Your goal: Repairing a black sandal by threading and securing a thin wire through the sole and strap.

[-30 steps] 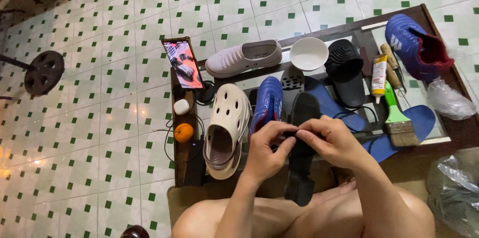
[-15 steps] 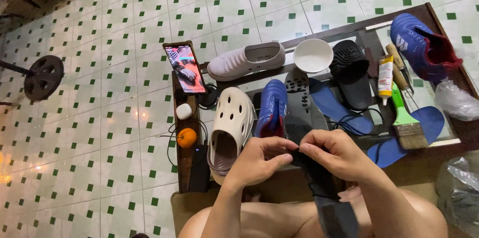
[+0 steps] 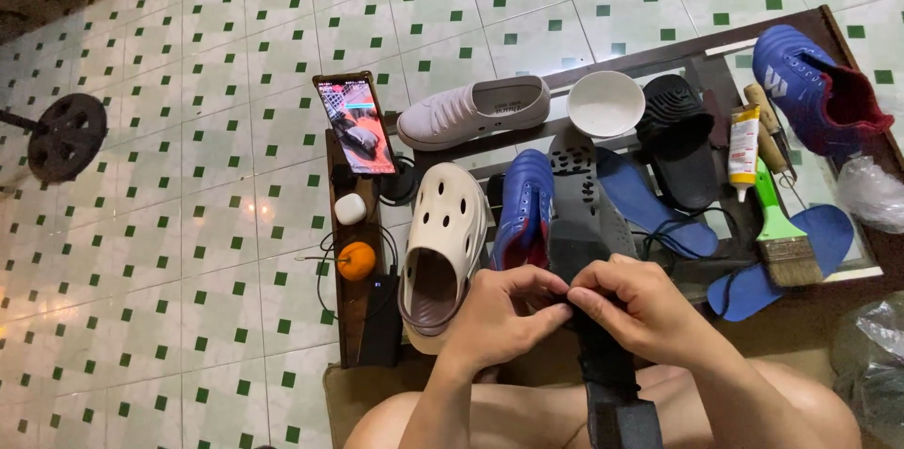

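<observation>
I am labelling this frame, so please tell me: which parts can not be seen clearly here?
- Head view: the black insole has its middle hidden by the left hand and right hand.
- Its lower end is cut by the bottom edge.
- The phone screen is too small to make out.

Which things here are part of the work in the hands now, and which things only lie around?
In hand:
- left hand and right hand, pinching the black sole piece
- blue shoe beside it

Lying about:
- cream clog
- white shoe
- white bowl
- phone
- orange fruit
- green brush
</observation>
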